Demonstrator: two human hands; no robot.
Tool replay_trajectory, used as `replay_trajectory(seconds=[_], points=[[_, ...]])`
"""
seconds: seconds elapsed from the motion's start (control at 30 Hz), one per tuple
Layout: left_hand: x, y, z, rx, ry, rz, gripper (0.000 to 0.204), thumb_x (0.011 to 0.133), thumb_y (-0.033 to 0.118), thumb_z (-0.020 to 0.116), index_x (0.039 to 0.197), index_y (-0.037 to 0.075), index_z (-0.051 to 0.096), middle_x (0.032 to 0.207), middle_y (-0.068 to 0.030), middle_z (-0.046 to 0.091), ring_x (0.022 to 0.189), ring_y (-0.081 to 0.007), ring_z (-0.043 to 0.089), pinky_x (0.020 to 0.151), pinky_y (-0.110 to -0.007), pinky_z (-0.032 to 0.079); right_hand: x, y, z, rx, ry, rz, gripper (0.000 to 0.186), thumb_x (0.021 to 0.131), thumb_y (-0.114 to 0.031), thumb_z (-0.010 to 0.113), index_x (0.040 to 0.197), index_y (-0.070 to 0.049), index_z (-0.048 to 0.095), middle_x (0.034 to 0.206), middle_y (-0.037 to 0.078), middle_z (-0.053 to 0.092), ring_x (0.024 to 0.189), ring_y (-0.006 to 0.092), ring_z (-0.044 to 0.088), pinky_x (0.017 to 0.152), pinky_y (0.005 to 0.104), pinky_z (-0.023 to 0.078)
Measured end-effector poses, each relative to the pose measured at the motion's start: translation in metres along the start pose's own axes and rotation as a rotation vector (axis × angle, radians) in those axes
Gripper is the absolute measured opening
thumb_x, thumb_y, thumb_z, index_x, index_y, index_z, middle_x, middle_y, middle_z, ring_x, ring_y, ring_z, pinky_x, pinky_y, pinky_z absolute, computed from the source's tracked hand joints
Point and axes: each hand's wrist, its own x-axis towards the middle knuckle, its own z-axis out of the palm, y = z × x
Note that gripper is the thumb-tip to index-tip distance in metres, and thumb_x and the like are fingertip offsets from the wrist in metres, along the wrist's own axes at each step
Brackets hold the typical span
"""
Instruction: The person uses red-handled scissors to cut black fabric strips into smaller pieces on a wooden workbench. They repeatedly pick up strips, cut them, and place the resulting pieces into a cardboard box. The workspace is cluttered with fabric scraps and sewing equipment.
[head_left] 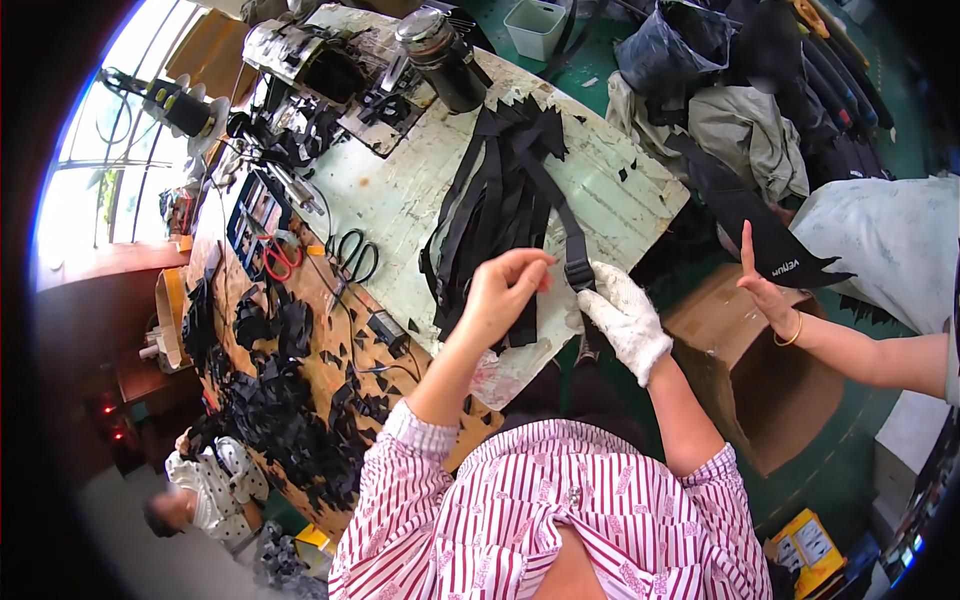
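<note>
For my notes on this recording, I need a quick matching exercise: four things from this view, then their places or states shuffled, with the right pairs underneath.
Things
1. Right hand
2. Red-handled scissors
3. Left hand
4. Cardboard box

Places or states
A. bare, no glove on it
B. brown, to the right of both hands
C. in a white glove, at the black buckle
D. lying on the wooden table top

Pairs: 1-C, 2-D, 3-A, 4-B

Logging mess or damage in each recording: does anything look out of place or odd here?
Yes: black scraps lie strewn across the brown table, looking like uncleared waste. The pale worktop looks stained and scuffed. Oddly, only the right hand wears a glove; the left hand is bare.
</note>
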Motion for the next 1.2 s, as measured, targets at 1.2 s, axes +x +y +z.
replay_trajectory(seconds=[1.2], points=[[-0.036, 0.158, 0.051, 0.410, 0.007, 0.956, 0.033, 0.086, 0.011, 0.059, 0.118, 0.004, 0.058, 0.103, -0.0105, 0.057, 0.094, -0.0227, 0.054, 0.084, -0.031, 0.042, -0.050, -0.196, -0.007, -0.270, -0.230, -0.246, 0.057, 0.081, -0.027, 0.068, 0.128, -0.007, 0.043, 0.075, -0.002, 0.054, 0.053, 0.0022, 0.044, 0.041, 0.0163, 0.033]])
